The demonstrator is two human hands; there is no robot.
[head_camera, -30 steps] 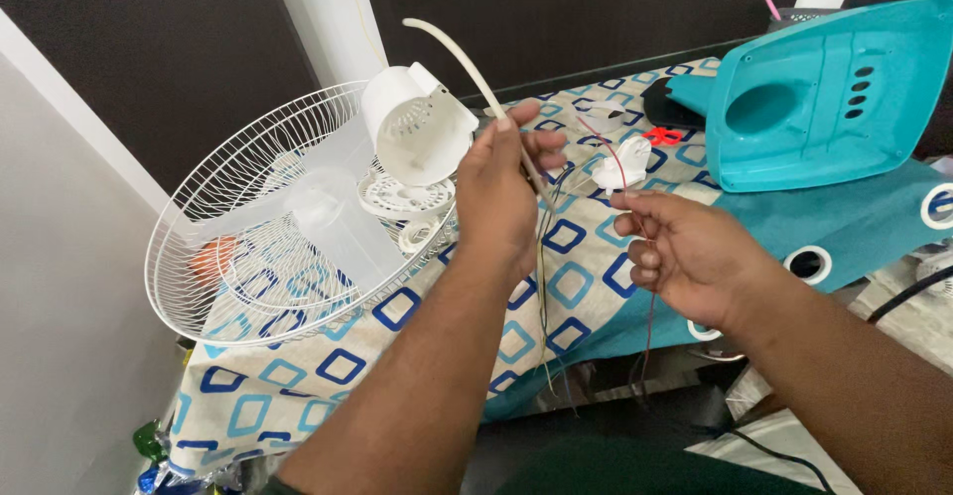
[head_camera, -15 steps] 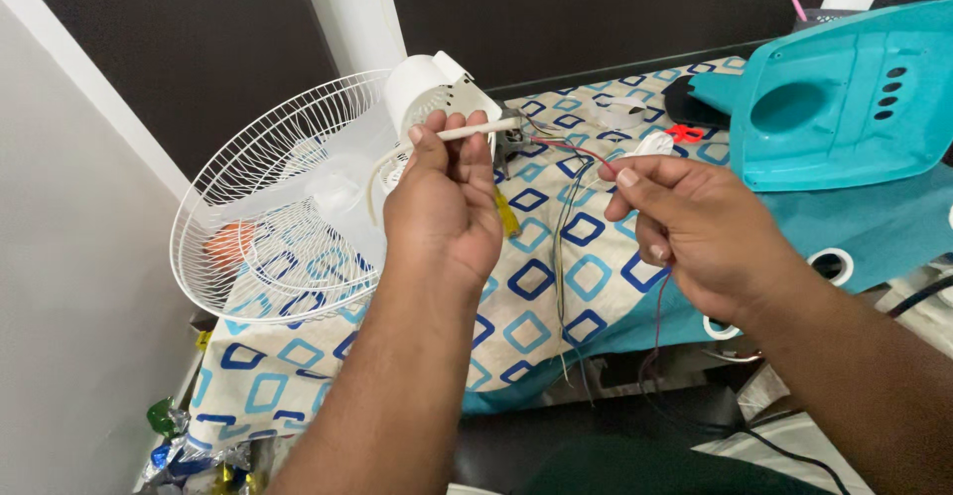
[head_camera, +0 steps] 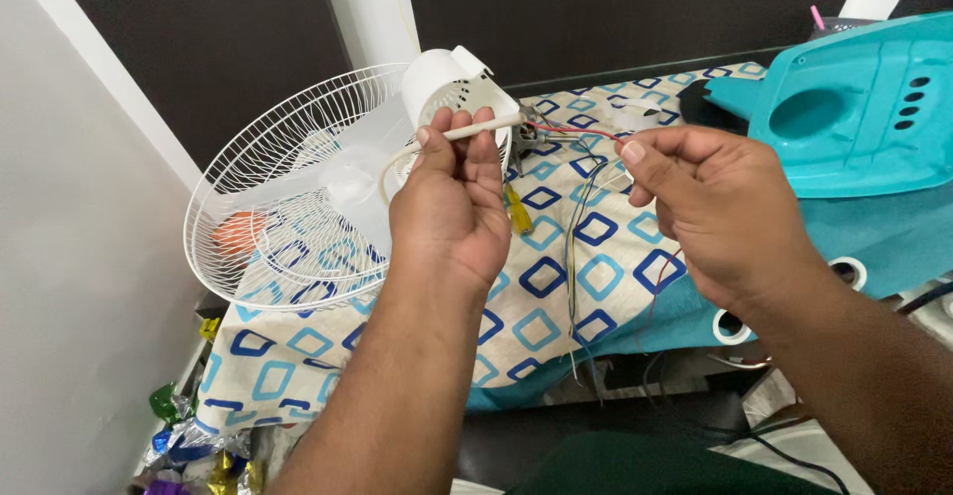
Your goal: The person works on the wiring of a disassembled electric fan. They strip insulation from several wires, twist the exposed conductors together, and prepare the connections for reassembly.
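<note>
My left hand [head_camera: 452, 202] is raised over the table, its fingers closed on a white cable [head_camera: 483, 128] that points right toward the fan motor. My right hand [head_camera: 720, 212] is closed on thin coloured wires [head_camera: 581, 217]: red ones run from its fingertips to the motor, others hang down in front of the table edge. Behind my left hand lies a white fan [head_camera: 298, 197] with its wire grille on its side and its white motor housing [head_camera: 447, 83] up. A yellow-handled tool [head_camera: 518, 210] lies on the cloth between my hands.
A cloth [head_camera: 556, 286] with blue and teal squares covers the table. A teal plastic fan base [head_camera: 854, 108] lies at the right, teal fabric with white rings [head_camera: 735, 328] below it. A white pillar stands behind; shiny wrappers [head_camera: 189, 445] lie low at left.
My left hand has turned the white cable from upright down to nearly level and drawn closer. My right hand has shifted right with the wires. The camera has moved nearer the fan.
</note>
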